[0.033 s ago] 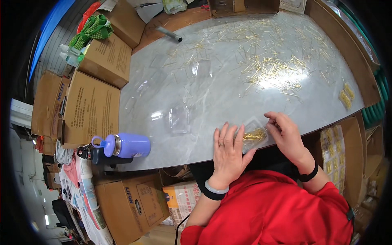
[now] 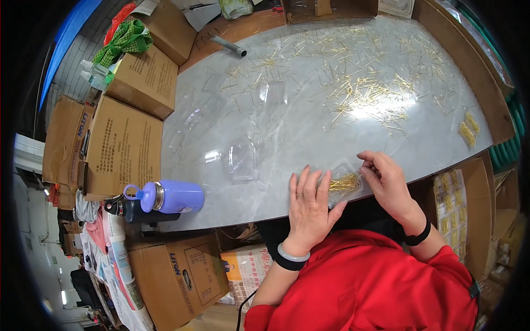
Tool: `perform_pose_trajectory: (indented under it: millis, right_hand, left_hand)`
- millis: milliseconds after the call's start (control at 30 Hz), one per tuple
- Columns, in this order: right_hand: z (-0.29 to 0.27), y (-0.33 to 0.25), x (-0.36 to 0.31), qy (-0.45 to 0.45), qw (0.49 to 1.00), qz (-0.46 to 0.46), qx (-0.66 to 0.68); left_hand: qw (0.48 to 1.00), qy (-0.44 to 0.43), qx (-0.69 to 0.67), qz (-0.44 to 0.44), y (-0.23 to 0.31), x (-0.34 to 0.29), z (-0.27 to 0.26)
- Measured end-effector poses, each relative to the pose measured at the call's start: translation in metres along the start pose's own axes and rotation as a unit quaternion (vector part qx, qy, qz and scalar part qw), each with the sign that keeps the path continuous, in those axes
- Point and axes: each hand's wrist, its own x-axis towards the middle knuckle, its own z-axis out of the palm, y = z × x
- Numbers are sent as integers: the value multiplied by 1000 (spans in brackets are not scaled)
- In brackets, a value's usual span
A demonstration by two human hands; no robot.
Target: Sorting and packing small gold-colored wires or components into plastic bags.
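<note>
A small clear plastic box (image 2: 338, 198) holding a bundle of thin gold metal hooks (image 2: 344, 182) rests near the table's front edge. My left hand (image 2: 310, 201) lies flat along its left side, fingers stretched out, the thumb by its lower edge. On the other side, my right hand (image 2: 386, 182) is at the box's right edge with fingers loosely curved and the thumb apart from them. Whether the right fingertips press on the plastic I cannot tell. A heap of similar loose hooks (image 2: 367, 96) spreads across the table beyond my hands.
Clear plastic boxes (image 2: 242, 160) lie on the grey table (image 2: 298, 143). A purple bottle (image 2: 179, 196) stands at the front left, by stacked cartons (image 2: 124, 143). A metal tube (image 2: 229, 46) lies at the back. Two gold bundles (image 2: 468, 132) sit far right, above a carton of packed boxes (image 2: 450, 209).
</note>
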Motion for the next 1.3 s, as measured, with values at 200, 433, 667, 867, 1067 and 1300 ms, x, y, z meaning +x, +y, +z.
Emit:
perform_pose_trajectory:
  millis: [200, 433, 667, 867, 1067, 1300]
  right_hand:
    - [19, -13, -6, 35, 986, 84, 139]
    - [14, 11, -2, 15, 932, 213, 293]
    - [17, -7, -5, 1, 996, 39, 74]
    - [10, -2, -12, 15, 999, -48, 14]
    - [4, -2, -2, -70, 987, -139, -28]
    - [22, -6, -5, -36, 998, -42, 3]
  left_hand:
    - [1000, -9, 6, -6, -1, 0, 2]
    - [1000, -4, -6, -12, 1, 1, 2]
    - [1000, -10, 3, -14, 0, 3, 2]
    - [1000, 15, -13, -20, 1, 1, 4]
    - [999, 8, -26, -30, -1, 2, 2]
    - [999, -18, -43, 3, -5, 0, -5]
